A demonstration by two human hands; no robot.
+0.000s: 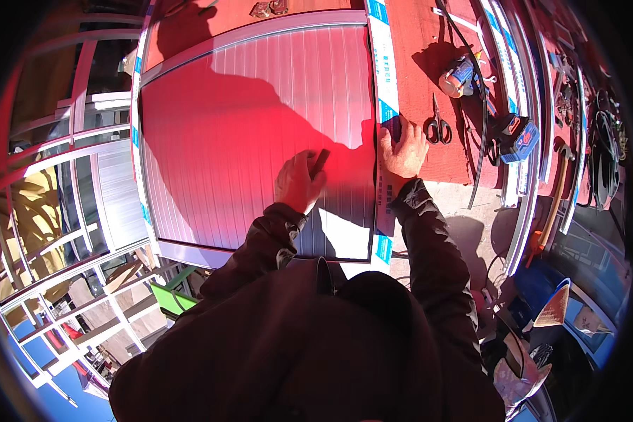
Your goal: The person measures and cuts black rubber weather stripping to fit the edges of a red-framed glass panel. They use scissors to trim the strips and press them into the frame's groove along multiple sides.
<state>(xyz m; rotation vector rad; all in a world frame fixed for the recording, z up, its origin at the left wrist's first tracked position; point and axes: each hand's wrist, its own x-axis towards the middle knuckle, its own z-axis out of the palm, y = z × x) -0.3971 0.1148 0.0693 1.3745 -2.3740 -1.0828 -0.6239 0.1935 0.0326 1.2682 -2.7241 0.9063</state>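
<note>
Seen from above the person's head, a large framed panel (253, 133) of ribbed, translucent sheet lay flat on a red worktop (418, 63), glowing red where sunlight passed through it. The left hand (299, 181) was closed around a small dark tool (320, 162), its tip resting on the sheet near the panel's right side. The right hand (403, 149) lay open, fingers spread, pressing down on the panel's right frame rail (381, 84), which carried white protective film with blue patches. Black-handled scissors (438, 126) lay just beside that hand on the worktop. Farther right sat a cordless drill (517, 137) and a hammer with a wooden handle (555, 190). More metal frames (84, 162) stood off to the left. A likely risk: if the bracing hand slipped, the tool might skid and scratch the sheet, or run towards the right fingers.
</note>
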